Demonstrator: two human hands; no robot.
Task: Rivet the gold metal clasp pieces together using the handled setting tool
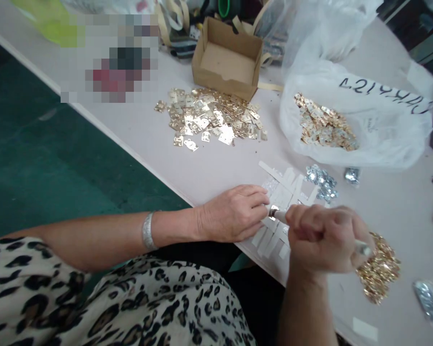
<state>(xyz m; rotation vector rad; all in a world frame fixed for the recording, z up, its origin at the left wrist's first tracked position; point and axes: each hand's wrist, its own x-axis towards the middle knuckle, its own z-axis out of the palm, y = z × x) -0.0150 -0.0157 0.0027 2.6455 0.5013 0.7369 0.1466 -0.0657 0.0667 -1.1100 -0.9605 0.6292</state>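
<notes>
My right hand [328, 235] is closed in a fist around a white rod-shaped tool [281, 216], whose exact kind I cannot make out. The tool's far end shows behind the fist, and its dark tip meets a small gold metal plate [273, 211]. Next to that tip, my left hand [236, 211] lies low with its fingers together, the fingertips pressed on the plate's edge. Under both sits a work patch of white tape strips [288, 180] stuck to the table.
Loose gold plates [205, 117] lie before a cardboard box [225, 65]. A white plastic bag [382, 134] holds more gold pieces [326, 122]. Silver parts [321, 181], a gold pile [378, 266] and small silver packets [427, 302] are at the right. The table edge [130, 154] runs diagonally.
</notes>
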